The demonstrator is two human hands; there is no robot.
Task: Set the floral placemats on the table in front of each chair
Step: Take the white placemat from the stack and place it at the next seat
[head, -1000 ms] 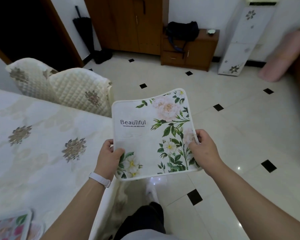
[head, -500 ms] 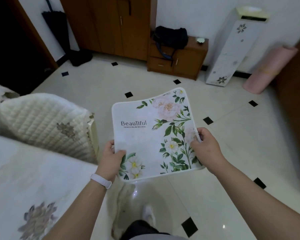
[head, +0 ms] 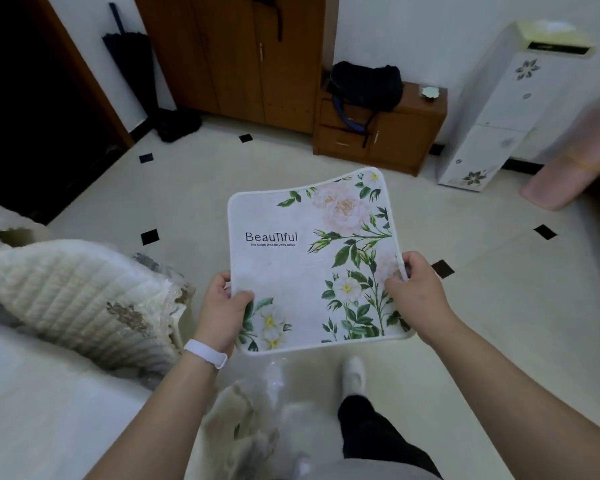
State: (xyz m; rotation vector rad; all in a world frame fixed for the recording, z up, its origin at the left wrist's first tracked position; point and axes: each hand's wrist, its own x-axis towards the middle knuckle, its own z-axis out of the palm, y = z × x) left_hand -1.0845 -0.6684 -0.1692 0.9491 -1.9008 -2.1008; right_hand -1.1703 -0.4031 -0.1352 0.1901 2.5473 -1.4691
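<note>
A: Since the frame one second back, table [head: 49, 410] and chair [head: 77, 296] have slid toward the lower left of the view. The second chair is now mostly past the left edge. More tiled floor [head: 499, 306] shows. The grip on the placemat [head: 291, 271] is unchanged.

B: Noted. Where is the placemat now?

A: In the air over the floor, beyond the table's corner and to the right of the chair. It touches neither. Printed side up, wording toward the far left, flowers down the right side. The sheet bows a little, with the far right corner lifted.

B: Hands?

A: The left hand [head: 222, 310] pinches the near left edge. Its thumb [head: 243, 296] lies on top of the print, beside the lower flowers. The other fingers are under the sheet, hidden. The right hand [head: 416, 292] grips the right edge about halfway along. Its thumb lies on top and the fingers [head: 409, 261] curl round the rim from outside. Both hands are clamped on the mat, well apart, one on each side.

B: Small items?

A: White wristband [head: 205, 353] on the left wrist. One white shoe [head: 354, 372] on the floor below the mat's near edge.
</note>
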